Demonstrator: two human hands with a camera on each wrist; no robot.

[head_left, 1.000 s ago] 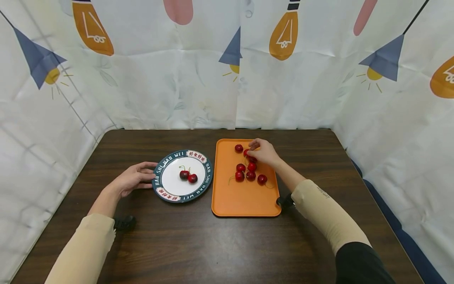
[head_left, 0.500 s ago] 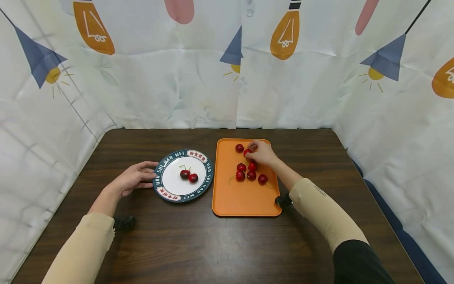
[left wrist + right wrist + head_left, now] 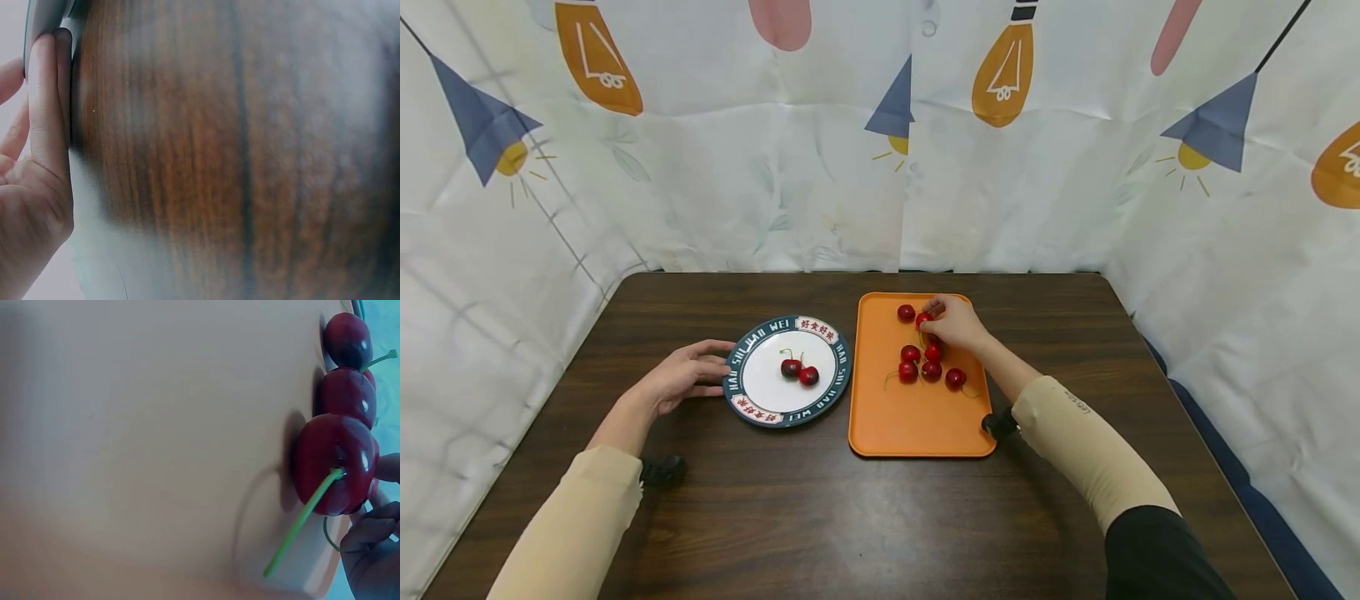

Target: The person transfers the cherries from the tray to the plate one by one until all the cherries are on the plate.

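Observation:
My left hand touches the left rim of a white plate with a blue patterned border, its fingers fairly straight. In the left wrist view the fingertips meet the plate's edge. Two dark red cherries with stems, one of them a cherry near the middle, lie on the plate. Over the far part of an orange tray, my right hand pinches a red cherry between thumb and fingers. In the right wrist view, a large cherry with a green stem partly hides the fingers.
Several more cherries lie on the tray, among them a cherry at the far left and a cherry to the right. Plate and tray stand side by side on a dark wooden table. A printed white curtain hangs behind.
The right hand's fingers have drawn in slightly around the cherry at the far part of the tray. The left hand and plate stay put.

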